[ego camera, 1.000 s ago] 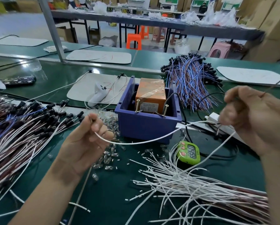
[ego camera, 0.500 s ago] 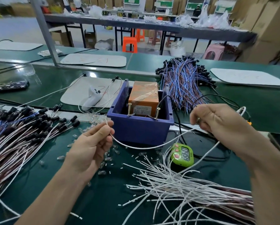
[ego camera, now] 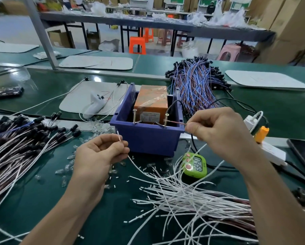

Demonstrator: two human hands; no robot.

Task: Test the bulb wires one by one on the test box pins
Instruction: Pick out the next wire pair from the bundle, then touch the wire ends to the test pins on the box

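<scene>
Your right hand (ego camera: 218,131) pinches a thin white bulb wire (ego camera: 134,163), its bared end at the right brass pin (ego camera: 165,120) of the blue plastic test box (ego camera: 148,138). Your left hand (ego camera: 102,152) pinches the other end just left of the box. The white wire heap (ego camera: 183,200) before the box likely awaits testing.

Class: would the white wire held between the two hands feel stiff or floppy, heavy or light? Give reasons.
Probably floppy: the white wire sags in a loop between left hand and right hand. Likely very light: fingertip pinches alone carry it. Its bare end juts straight at the pin, so short lengths seem stiffer.
</scene>
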